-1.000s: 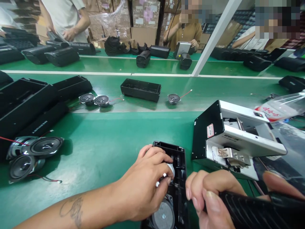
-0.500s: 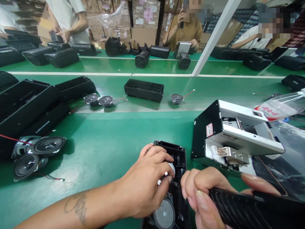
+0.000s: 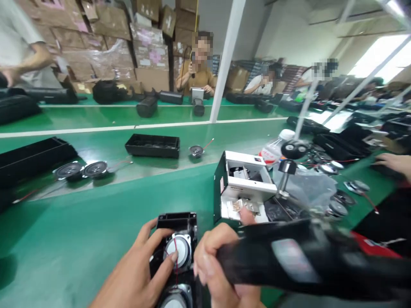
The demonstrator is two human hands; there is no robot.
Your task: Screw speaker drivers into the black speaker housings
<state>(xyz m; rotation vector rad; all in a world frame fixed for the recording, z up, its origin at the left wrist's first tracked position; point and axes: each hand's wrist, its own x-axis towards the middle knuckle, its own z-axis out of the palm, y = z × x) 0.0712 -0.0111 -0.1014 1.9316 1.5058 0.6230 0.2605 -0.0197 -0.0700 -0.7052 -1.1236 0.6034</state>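
A narrow black speaker housing [image 3: 176, 218] lies in front of me with two round speaker drivers in it. My left hand [image 3: 138, 261] reaches over its left side, thumb on the pale back of the upper speaker driver [image 3: 181, 251] and index finger at that driver's edge. A red wire runs across both drivers. The lower speaker driver [image 3: 175, 299] is cut off by the frame's bottom. My right hand [image 3: 221, 265] is wrapped round a thick black electric screwdriver [image 3: 272, 252], blurred, lying across the view. Its tip is hidden behind my fingers, near the housing's right side.
A black-and-white screw feeder [image 3: 244, 186] stands beyond my right hand. Farther back lie an open black housing [image 3: 152, 145] and loose drivers [image 3: 96, 168]. A plastic bag [image 3: 308, 184] and more drivers are at right, near another person's arm [image 3: 393, 164]. Co-workers sit across the bench.
The view has swung right. My left hand has opened out from its curled grasp inside the housing, and its thumb now rests on the upper driver. The screwdriver is still in my right hand.
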